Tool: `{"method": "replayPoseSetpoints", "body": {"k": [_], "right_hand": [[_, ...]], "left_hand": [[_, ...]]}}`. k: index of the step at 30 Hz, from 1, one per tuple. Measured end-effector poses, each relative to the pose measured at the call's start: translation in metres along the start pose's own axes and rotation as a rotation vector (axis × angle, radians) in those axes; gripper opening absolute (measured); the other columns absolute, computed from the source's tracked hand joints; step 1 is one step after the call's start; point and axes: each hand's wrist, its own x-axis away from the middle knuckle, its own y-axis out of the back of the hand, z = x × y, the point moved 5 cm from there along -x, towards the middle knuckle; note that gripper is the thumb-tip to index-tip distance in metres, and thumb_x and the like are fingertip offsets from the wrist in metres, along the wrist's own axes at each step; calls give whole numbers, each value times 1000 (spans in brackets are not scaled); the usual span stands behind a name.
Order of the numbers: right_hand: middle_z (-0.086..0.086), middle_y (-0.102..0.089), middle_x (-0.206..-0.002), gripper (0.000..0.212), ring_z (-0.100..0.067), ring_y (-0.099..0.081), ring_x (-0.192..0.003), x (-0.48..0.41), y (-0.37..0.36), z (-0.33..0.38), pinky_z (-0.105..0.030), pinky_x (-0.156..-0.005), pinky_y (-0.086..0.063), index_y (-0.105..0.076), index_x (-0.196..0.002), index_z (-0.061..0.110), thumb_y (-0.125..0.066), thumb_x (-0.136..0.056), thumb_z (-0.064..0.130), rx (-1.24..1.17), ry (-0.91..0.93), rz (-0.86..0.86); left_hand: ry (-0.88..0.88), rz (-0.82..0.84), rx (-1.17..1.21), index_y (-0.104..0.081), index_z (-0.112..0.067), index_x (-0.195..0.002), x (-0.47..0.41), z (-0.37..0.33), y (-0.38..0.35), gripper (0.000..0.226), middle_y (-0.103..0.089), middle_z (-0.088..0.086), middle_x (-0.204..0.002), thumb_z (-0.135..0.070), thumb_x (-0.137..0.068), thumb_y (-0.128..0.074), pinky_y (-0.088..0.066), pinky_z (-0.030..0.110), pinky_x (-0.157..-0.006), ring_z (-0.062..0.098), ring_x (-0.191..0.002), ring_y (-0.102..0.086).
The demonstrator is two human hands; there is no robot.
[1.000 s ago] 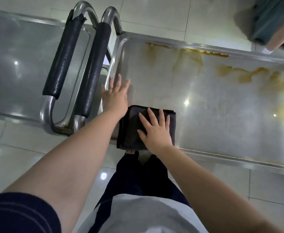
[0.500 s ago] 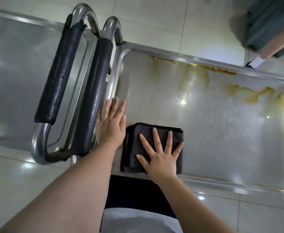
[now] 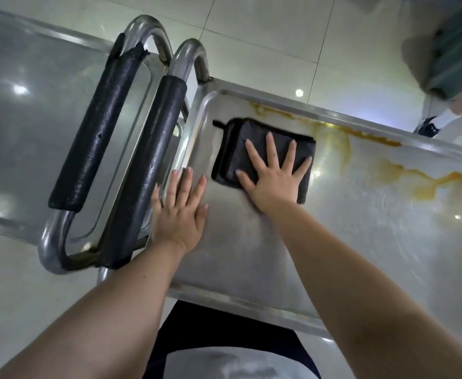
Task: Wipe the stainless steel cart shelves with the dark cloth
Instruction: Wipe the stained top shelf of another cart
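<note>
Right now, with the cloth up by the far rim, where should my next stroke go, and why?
Probably slide the dark cloth rightward along the far rim. The right hand presses it flat near the far-left corner of the shelf, the yellow-brown stain begins just right of it, and the left hand braces flat on the steel.
</note>
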Motion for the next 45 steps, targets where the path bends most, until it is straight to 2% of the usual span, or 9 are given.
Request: {"method": "replayPoseSetpoints", "body": {"k": [3, 5, 9, 11, 14, 20, 25, 34, 45], "right_hand": [[9, 17, -164, 73, -42, 22, -146, 75, -32, -2, -74, -108, 8, 14, -148, 55, -19, -88, 79, -7, 54, -6], [4, 1, -166, 74, -46, 9, -148, 130, -53, -4, -77, -108, 0, 0, -153, 51, -26, -88, 77, -9, 85, -23], [-3, -13, -165, 74, -51, -4, -146, 173, -74, -8, -76, -106, -8, -12, -155, 44, -27, -90, 74, 56, 122, -4], [-3, -11, -165, 74, -51, 1, -146, 167, -69, -8, -74, -108, -3, -10, -155, 44, -26, -89, 75, 71, 107, -14], [-3, -7, -166, 74, -52, 6, -146, 159, -62, -10, -72, -110, 3, -7, -155, 45, -24, -90, 76, 69, 70, -19], [-3, -12, -165, 77, -52, -2, -146, 145, -61, -14, -77, -108, -6, -11, -154, 48, -28, -86, 80, 60, 88, -7], [4, 5, -166, 74, -48, 13, -146, 45, -21, -13, -74, -109, 6, 4, -149, 57, -21, -84, 81, 29, -20, -49], [7, 17, -164, 72, -49, 23, -143, -87, 28, 44, -75, -105, 12, 8, -150, 55, -15, -86, 81, -9, -11, -49], [17, 13, -163, 73, -36, 19, -148, -50, 29, -98, -68, -113, 10, 6, -148, 60, -20, -83, 84, -35, -218, 2]], "left_hand": [[9, 14, -8, 17, -34, -153, -1, -3, 1, 57, 24, -3, -162, -44, -101, -4, 33, 50, -107, 21, -146, 30], [2, 26, 16, 27, -31, -149, -1, -4, 2, 56, 32, -1, -158, -44, -100, 3, 31, 51, -109, 22, -141, 39], [-81, 11, -1, 12, -18, -155, -1, -8, 5, 64, 21, 8, -161, -40, -96, 4, 24, 43, -116, 22, -148, 24], [-128, 9, 88, 2, -15, -157, -9, -14, 10, 61, 15, 6, -162, -36, -100, -4, 20, 39, -119, 19, -149, 20], [-160, 28, 183, 8, -16, -154, -22, -23, 10, 61, 16, 5, -163, -39, -99, -3, 17, 35, -120, 17, -147, 25], [-186, 1, 129, 5, -14, -156, -26, -23, 2, 64, 12, 6, -164, -41, -99, 0, 10, 37, -122, 21, -151, 13], [-202, -77, 182, -21, -10, -156, -25, -14, -2, 61, -16, 9, -163, -34, -99, -26, -10, 42, -122, 25, -151, -16], [-205, -50, 99, -18, -10, -156, -43, -8, -3, 62, -17, 15, -163, -38, -100, -19, -9, 43, -122, 28, -150, -13], [-177, -73, 200, -20, -11, -157, -47, -15, 5, 64, -15, 9, -164, -39, -99, -26, -3, 39, -123, 22, -152, -9]]}}
